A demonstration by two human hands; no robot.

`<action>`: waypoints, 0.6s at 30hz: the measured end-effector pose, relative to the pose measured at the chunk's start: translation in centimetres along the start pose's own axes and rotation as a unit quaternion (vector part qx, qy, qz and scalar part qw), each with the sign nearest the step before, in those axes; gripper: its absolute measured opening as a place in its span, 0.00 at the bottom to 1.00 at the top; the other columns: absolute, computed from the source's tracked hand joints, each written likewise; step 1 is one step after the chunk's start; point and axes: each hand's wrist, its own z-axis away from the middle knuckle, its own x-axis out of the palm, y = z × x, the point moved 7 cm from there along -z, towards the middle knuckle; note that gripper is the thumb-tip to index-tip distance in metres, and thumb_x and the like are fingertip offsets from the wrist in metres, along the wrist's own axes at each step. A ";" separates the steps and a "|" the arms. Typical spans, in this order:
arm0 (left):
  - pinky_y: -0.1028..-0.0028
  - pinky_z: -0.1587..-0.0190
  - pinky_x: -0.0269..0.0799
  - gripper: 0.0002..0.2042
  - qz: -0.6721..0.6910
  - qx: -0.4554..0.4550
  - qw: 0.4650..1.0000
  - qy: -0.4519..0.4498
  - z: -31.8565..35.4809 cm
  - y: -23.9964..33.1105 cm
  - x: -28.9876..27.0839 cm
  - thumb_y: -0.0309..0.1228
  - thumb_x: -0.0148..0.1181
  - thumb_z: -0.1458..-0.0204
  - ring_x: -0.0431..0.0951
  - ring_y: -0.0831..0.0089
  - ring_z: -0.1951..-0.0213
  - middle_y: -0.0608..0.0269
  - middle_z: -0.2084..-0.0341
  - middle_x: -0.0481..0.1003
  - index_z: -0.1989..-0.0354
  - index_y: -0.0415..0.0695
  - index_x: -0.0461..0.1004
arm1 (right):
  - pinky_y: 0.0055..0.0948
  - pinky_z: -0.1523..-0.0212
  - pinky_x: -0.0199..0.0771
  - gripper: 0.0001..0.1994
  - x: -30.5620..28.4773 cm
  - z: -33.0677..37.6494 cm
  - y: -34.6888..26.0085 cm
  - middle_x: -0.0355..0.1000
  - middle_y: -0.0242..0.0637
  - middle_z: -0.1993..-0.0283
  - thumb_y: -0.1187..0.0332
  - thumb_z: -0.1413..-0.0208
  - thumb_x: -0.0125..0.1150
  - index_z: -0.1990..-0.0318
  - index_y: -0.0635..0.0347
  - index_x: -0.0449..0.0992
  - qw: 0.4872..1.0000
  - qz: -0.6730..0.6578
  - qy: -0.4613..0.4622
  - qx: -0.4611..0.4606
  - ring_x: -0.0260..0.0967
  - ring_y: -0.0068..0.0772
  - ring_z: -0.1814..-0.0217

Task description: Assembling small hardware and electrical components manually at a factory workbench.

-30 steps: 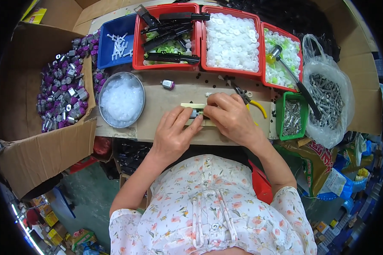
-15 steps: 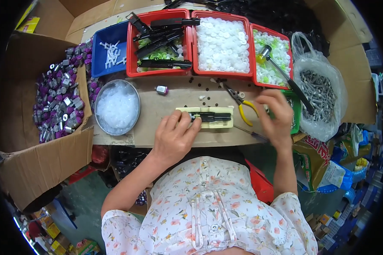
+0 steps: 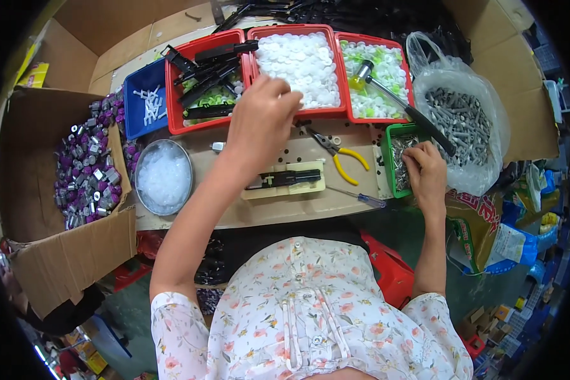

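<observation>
In the head view, one cream holder (image 3: 285,192) carries one black part (image 3: 291,178). Beyond the holder stand three red bins (image 3: 326,113); the left hand (image 3: 264,117), half-curled, is at the middle one — I cannot tell whether it holds anything. Right of the holder are one pair of pliers (image 3: 333,151), one screwdriver (image 3: 370,201) and one green bin (image 3: 386,161), where the right hand (image 3: 427,166) has narrowed fingers among metal pins (image 3: 400,151) — grip unclear.

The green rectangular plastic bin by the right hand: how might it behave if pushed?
The green rectangular plastic bin is probably stiff: its walls hold a boxy shape. It may feel heavy for its size, given the thin silver metal pins inside. Lying loose, they could slide or spill if it tilts.
</observation>
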 end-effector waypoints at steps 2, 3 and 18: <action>0.63 0.59 0.73 0.04 -0.031 0.004 0.999 -0.011 -1.9 -0.9 1.8 0.23 0.64 0.56 0.74 0.59 0.63 0.56 0.71 0.75 0.71 0.39 0.80 | 0.35 0.66 0.70 0.04 -0.2 0.1 0.5 0.72 0.43 0.67 0.78 0.49 0.64 0.65 0.66 0.79 1.000 -0.024 0.007 0.002 0.72 0.43 0.67; 0.63 0.59 0.73 0.04 -0.031 0.007 0.999 -0.014 -2.5 -1.3 2.5 0.23 0.64 0.56 0.74 0.59 0.63 0.56 0.71 0.75 0.71 0.39 0.80 | 0.34 0.67 0.71 0.04 -0.6 0.1 0.6 0.74 0.43 0.68 0.78 0.50 0.65 0.65 0.66 0.79 0.999 -0.039 0.020 0.007 0.73 0.41 0.68; 0.74 0.71 0.70 0.09 0.369 -0.326 0.870 -0.004 0.6 -2.1 2.5 0.30 0.65 0.46 0.77 0.75 0.76 0.63 0.76 0.80 0.67 0.34 0.82 | 0.24 0.58 0.74 0.05 1.4 -2.6 -7.5 0.79 0.36 0.64 0.82 0.50 0.65 0.65 0.68 0.79 0.904 -0.417 0.084 0.052 0.75 0.24 0.62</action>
